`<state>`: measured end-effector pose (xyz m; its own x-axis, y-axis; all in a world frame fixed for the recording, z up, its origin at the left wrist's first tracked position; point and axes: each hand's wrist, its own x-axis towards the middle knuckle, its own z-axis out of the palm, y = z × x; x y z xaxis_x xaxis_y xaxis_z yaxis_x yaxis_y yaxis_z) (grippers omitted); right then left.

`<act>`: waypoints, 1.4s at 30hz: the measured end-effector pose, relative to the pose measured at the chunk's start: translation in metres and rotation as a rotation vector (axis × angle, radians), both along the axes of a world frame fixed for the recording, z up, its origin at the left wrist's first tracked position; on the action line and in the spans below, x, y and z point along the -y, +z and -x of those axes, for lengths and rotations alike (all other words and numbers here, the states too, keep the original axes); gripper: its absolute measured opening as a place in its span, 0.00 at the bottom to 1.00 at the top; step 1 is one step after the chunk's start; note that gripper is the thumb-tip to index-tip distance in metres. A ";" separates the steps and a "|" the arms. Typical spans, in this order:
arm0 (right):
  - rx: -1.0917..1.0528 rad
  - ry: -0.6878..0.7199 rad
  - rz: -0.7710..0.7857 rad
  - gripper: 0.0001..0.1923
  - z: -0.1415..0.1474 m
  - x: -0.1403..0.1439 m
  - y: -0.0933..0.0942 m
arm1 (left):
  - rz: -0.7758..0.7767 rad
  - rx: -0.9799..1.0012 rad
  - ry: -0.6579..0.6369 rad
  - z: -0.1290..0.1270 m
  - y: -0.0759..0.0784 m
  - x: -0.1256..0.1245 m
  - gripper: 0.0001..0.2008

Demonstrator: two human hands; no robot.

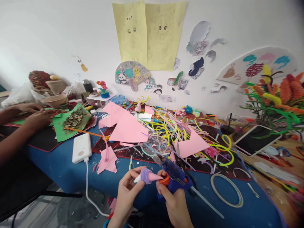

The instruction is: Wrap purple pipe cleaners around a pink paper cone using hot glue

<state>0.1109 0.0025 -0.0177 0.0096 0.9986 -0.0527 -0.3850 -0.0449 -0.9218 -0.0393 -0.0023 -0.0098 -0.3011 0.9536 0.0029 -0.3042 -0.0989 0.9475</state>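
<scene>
A white wall hung with drawings backs a blue-covered desk (59,171) strewn with craft scraps. At its near edge, the left hand (125,193) pinches a small pink paper cone (148,176) wrapped in purple pipe cleaner, fingers closed on its wide end. The right hand (174,204) grips a blue glue gun (174,179), whose orange trigger sits just beside the cone's tip. Beyond both hands lie pink paper sheets (127,128) and yellow pipe cleaners (166,133). Far left, another person's hands (35,118) rest near green paper (63,126).
</scene>
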 end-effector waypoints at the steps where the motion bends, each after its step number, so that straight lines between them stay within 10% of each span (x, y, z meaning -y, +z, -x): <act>1: -0.030 0.014 -0.010 0.14 -0.001 0.000 0.003 | 0.005 0.006 -0.025 -0.002 0.000 0.000 0.17; 13: -0.098 0.047 0.038 0.15 -0.001 0.001 0.000 | 0.017 0.206 -0.270 -0.019 0.003 0.006 0.22; 22: -0.250 0.175 -0.017 0.19 -0.019 0.009 -0.006 | -0.010 0.145 0.074 -0.018 0.004 -0.001 0.23; 42: -0.192 -0.192 0.102 0.27 -0.011 0.012 0.000 | -0.305 -0.208 -0.250 -0.010 -0.005 0.009 0.07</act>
<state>0.1216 -0.0091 -0.0178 0.1778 0.9689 -0.1723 -0.5624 -0.0436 -0.8257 -0.0294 -0.0114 -0.0149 -0.0242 0.9432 0.3313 -0.1606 -0.3308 0.9299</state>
